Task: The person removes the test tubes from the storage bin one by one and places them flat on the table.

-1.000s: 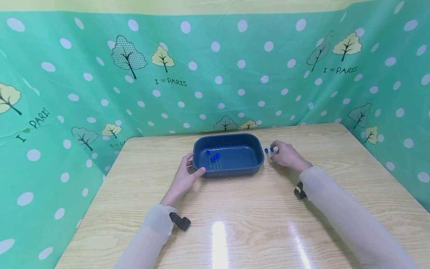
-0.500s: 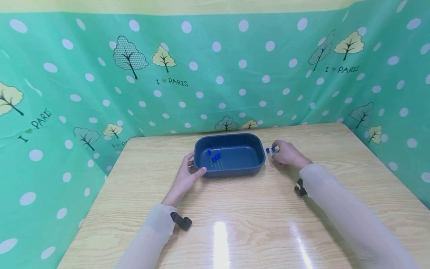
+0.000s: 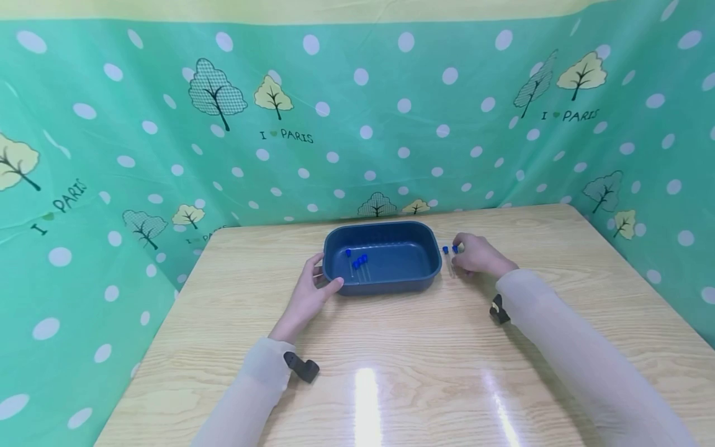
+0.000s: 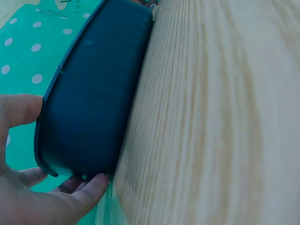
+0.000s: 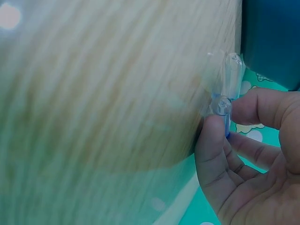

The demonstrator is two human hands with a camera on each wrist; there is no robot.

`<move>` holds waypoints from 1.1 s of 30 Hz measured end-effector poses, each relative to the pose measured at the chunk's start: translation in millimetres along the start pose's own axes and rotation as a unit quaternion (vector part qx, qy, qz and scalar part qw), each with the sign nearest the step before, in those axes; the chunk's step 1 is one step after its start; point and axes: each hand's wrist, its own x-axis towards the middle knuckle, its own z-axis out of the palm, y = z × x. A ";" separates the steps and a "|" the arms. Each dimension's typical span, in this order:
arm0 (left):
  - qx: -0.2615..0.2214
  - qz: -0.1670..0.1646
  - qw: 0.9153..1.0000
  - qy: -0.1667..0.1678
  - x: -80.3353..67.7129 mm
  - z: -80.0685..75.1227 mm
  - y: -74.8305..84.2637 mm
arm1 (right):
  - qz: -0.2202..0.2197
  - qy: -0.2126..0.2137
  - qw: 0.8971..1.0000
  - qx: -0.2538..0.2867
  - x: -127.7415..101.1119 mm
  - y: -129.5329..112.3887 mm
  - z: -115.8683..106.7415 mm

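A dark blue plastic tub (image 3: pixel 391 282) stands mid-table with three clear, blue-capped tubes (image 3: pixel 356 263) lying in its left half. My left hand (image 3: pixel 321 279) grips the tub's near-left corner. In the left wrist view its thumb (image 4: pixel 18 110) lies over the rim and its fingers (image 4: pixel 86 190) curl round the tub (image 4: pixel 93 103) low on its wall. Two more blue-capped tubes (image 3: pixel 447 251) lie on the table just right of the tub. My right hand (image 3: pixel 455 256) pinches one tube (image 5: pixel 224 101) between thumb and fingertip, low against the wood.
The wooden table (image 3: pixel 391 360) is fenced on three sides by a green dotted cloth (image 3: pixel 357 124) standing at its edges. Black wrist-camera mounts (image 3: pixel 301 367) sit at both sleeves. The tub (image 5: pixel 269 42) is close beside the pinched tube.
Hardly anything: both hands stay where they were, the left on the tub corner, the right on the tubes beside it. Only the view has shifted slightly.
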 end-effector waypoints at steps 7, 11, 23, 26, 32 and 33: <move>0.001 0.001 1.000 -0.001 0.1 0.3 0.4 | 0.000 -0.007 1.000 0.001 0.2 0.1 -0.6; 0.002 0.001 1.000 0.002 0.0 0.6 0.0 | 0.002 -0.011 1.000 0.004 0.4 0.3 -0.1; 0.002 0.000 1.000 0.002 1.0 0.8 -1.3 | 0.007 -0.012 1.000 0.007 -0.3 0.6 -0.4; 0.002 0.000 1.000 0.002 1.1 0.8 -1.0 | 0.006 -0.007 1.000 0.003 -0.2 0.6 -0.5; 0.005 0.000 1.000 0.003 0.8 1.1 -0.2 | 0.007 -0.006 1.000 0.005 0.6 1.2 -0.4; 0.005 0.000 1.000 0.003 0.8 1.1 -0.1 | 0.007 -0.006 1.000 0.006 0.8 1.5 -0.4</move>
